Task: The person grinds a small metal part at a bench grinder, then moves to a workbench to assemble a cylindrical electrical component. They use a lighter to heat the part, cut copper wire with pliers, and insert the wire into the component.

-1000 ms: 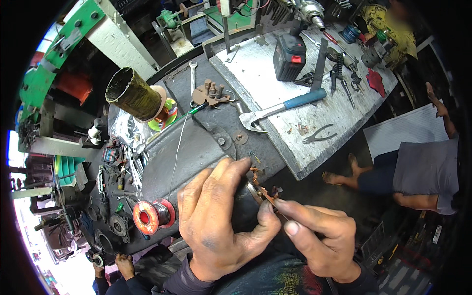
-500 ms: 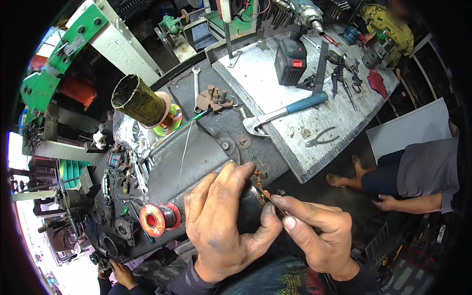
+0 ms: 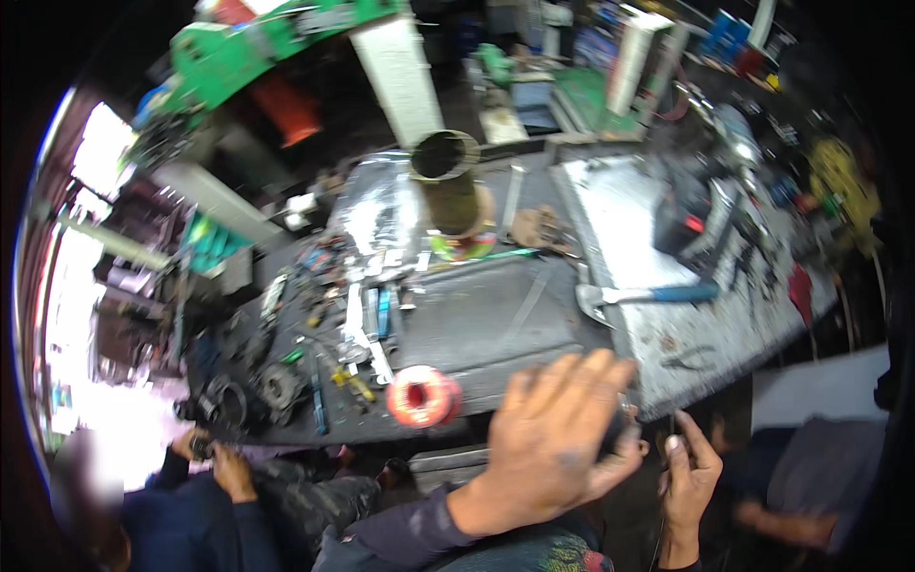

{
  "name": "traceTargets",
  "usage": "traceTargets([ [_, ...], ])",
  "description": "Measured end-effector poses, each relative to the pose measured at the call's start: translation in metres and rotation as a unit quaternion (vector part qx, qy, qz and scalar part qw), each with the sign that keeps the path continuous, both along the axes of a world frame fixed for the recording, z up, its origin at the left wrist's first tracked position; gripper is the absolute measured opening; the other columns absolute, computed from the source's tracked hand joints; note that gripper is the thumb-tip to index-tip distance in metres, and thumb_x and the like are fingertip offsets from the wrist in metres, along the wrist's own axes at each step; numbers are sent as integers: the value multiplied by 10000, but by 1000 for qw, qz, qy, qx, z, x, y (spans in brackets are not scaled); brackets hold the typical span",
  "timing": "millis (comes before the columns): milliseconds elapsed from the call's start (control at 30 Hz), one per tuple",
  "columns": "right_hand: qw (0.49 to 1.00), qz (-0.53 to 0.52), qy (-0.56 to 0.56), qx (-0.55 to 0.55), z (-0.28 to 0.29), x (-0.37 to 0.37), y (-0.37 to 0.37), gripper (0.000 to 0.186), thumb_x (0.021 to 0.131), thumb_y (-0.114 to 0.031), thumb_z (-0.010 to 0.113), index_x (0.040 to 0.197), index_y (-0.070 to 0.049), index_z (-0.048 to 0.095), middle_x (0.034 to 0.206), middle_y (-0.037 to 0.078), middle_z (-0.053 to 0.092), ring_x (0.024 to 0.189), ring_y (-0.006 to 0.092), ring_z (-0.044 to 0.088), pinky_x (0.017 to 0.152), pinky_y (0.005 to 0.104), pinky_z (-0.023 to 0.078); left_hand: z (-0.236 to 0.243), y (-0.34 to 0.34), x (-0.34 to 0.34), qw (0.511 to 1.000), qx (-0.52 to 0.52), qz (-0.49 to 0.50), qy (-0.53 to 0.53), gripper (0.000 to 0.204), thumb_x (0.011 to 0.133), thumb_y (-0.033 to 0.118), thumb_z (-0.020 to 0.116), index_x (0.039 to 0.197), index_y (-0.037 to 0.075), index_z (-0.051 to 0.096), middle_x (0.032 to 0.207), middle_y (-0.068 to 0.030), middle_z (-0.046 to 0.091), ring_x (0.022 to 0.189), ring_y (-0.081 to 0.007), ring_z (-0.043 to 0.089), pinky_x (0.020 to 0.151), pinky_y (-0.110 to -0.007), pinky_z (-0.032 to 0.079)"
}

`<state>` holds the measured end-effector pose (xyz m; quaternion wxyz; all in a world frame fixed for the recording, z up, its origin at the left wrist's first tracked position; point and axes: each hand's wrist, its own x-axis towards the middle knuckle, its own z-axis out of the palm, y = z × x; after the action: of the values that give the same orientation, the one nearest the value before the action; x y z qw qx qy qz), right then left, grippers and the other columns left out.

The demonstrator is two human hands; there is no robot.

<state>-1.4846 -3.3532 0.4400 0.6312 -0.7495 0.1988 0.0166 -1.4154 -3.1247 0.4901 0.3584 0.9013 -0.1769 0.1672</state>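
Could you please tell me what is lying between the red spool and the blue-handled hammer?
In the head view, a dark grey, flat-topped piece lies between the red spool and the blue-handled hammer; blur hides finer details.

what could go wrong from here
The red spool seems to lie on its side near the front edge of the bench, so it might roll off. The left hand appears to hold a dark part, which could drop if the grip slips. The hammer overhangs the pale board, so a bump might shift it.
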Motion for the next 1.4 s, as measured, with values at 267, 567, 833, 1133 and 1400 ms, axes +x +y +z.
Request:
traceTargets([
  [267, 929, 269, -200, -160, -137, 136, 25, 489, 927, 7, 631, 1415, 0, 597, 1194, 207, 700, 1076, 285, 690, 913, 374, 530, 27, 12, -41, 996, -67, 4, -55, 584, 892, 257, 744, 1397, 12, 582, 1388, -170, 576, 1360, -360, 522, 1031, -455, 436],
  [567, 881, 366, -168, -248, -177, 273, 98, 472, 907, 96, 616, 1356, -48, 629, 1212, 173, 671, 1162, 372, 639, 978, 406, 501, 2, 34, -132, 932, -247, 265, -23, 295, 782, 131, 823, 1034, -10, 762, 827, -134, 711, 649, -231, 672, 609, -316, 534],
  [833, 881, 252, -214, -338, -158, 258, 75, 436, 821, 35, 682, 1251, 1, 620, 1238, 243, 568, 1166, 422, 586, 1017, 453, 476, -48, 70, -124, 871, -115, 458, -134, 294, 865, 159, 685, 1074, -46, 664, 903, -103, 603, 777, -177, 573, 703, -307, 460],
  [1133, 931, 141, -209, -265, -125, 158, -14, 234, 933, -24, 668, 1159, 23, 707, 1060, 121, 671, 934, 223, 635, 838, 330, 504, -56, 74, -94, 907, -112, 380, -142, 519, 883, 346, 695, 1198, -61, 629, 1147, -252, 610, 1089, -442, 540, 1014, -527, 410],
  [1400, 982, 41, -83, -165, -92, 66, -17, 336, 975, -12, 605, 1302, 0, 684, 1161, 107, 727, 835, 138, 657, 726, 284, 538, -50, 83, -90, 928, -155, 319, -111, 435, 955, 262, 612, 1246, -62, 598, 1188, -258, 612, 1110, -417, 564, 1035, -510, 417],
])
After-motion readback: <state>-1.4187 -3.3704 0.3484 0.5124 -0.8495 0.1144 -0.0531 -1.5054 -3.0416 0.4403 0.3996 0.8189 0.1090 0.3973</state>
